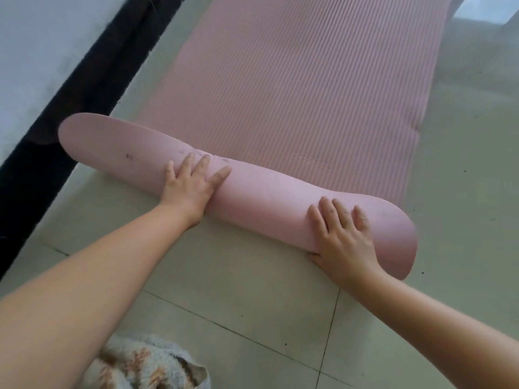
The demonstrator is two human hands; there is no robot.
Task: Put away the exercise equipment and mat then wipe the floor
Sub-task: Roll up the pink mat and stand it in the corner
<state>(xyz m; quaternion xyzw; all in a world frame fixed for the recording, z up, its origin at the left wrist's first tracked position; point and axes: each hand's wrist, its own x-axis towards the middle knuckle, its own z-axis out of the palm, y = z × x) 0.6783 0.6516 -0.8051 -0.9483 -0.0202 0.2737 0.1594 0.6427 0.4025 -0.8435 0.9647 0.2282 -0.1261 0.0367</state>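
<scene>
1. Pink exercise mat (pixel 295 88): ribbed foam, lying on the tiled floor (pixel 252 304) and running away from the viewer toward the far side of the floor. Its near end is turned over into a loose roll (pixel 252 192), smooth underside outward, lying crosswise. Most of the mat is still flat beyond the roll.

2. Left hand (pixel 191 183): palm down on the left half of the roll, fingers straight and spread, gripping nothing. It presses, probably to keep the roll tight while pushing it forward.

3. Right hand (pixel 342 237): laid flat on the right half of the roll near its flared end, fingers extended over the top, thumb low against the near side by the floor. It presses and does not clasp the roll.

4. Placement note: hands sit well apart, likely so the roll advances evenly. The ends bulge wider than the middle, so the roll looks slack.

5. Dark strip (pixel 70 108): along the floor's left edge, at the foot of a pale wall (pixel 42 51).

6. Fluffy patterned fabric (pixel 146 363): at the near edge, beneath the left arm. What it is, I cannot tell.

7. Status: rolling just begun; floor wiping not yet started.
</scene>
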